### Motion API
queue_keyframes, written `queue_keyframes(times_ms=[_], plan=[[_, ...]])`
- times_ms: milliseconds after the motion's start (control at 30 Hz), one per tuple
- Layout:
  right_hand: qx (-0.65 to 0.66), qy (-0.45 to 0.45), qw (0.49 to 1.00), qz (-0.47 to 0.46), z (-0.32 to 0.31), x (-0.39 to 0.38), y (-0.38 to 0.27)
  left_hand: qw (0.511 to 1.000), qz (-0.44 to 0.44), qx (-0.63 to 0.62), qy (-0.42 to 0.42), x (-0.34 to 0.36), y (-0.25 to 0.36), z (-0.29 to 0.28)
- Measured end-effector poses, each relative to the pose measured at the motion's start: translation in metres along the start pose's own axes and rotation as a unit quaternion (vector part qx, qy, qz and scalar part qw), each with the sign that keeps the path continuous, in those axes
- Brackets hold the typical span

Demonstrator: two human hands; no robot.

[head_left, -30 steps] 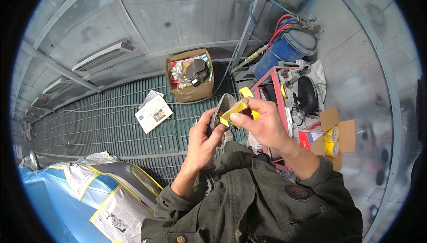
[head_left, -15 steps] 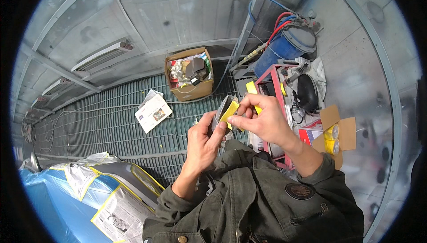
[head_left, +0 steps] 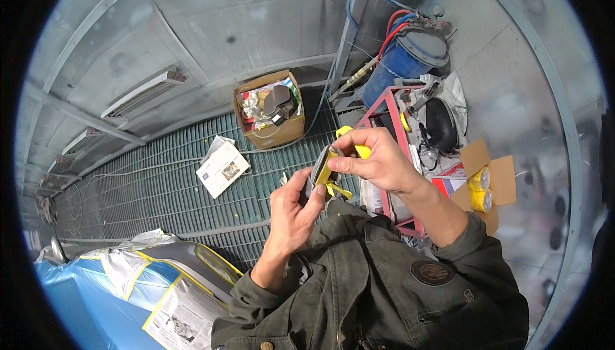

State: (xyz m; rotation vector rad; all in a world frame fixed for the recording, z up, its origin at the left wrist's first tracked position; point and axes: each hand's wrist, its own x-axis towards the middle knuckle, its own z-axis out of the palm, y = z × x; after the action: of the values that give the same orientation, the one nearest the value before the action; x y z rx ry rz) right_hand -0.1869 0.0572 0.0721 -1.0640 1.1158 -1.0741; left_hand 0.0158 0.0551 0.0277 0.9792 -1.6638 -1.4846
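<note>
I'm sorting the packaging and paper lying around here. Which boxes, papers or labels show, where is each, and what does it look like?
Open brown cardboard box: on the grate floor by the wall, full of mixed items.
Folded white leaflet: flat on the grate, left of the hands.
Open brown carton: far right, holding yellow tape rolls.
Newspaper sheets: lower left, edged in yellow tape.
Round dark patch: on the green jacket.
</note>
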Motion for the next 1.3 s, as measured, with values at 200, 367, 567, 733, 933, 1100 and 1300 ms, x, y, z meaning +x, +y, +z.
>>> queue_keyframes(times_ms=[200, 367, 567, 733, 933, 1100, 1300], plan=[[0.0, -0.006, 1.0, -0.005, -0.002, 0.001, 0.003, 1.0, -0.001, 0.002, -0.004, -0.002, -0.001, 0.002], [-0.033, 0.017, 0.999, 0.003, 0.001, 0.0, 0.0, 0.999, -0.014, -0.037, 0.003, -0.002, -0.007, 0.003], [-0.288, 0.112, 0.932, -0.189, 0.006, -0.007, -0.004, 0.999, -0.008, -0.019, 0.024, -0.003, -0.009, 0.001], [-0.412, 0.108, 0.828, -0.365, 0.007, -0.001, -0.008, 1.0, -0.001, 0.009, 0.022, -0.001, -0.006, 0.0], [-0.178, 0.105, 0.974, -0.098, 0.013, -0.006, -0.01, 0.996, -0.013, 0.054, 0.063, -0.002, 0.011, 0.001], [-0.077, 0.111, 0.987, -0.092, 0.001, -0.001, 0.002, 0.921, 0.144, 0.351, 0.092, 0.007, 0.026, -0.016], [-0.039, 0.157, 0.982, -0.1, -0.005, 0.005, 0.028, 0.797, 0.271, 0.523, 0.135, 0.022, 0.055, -0.045]])
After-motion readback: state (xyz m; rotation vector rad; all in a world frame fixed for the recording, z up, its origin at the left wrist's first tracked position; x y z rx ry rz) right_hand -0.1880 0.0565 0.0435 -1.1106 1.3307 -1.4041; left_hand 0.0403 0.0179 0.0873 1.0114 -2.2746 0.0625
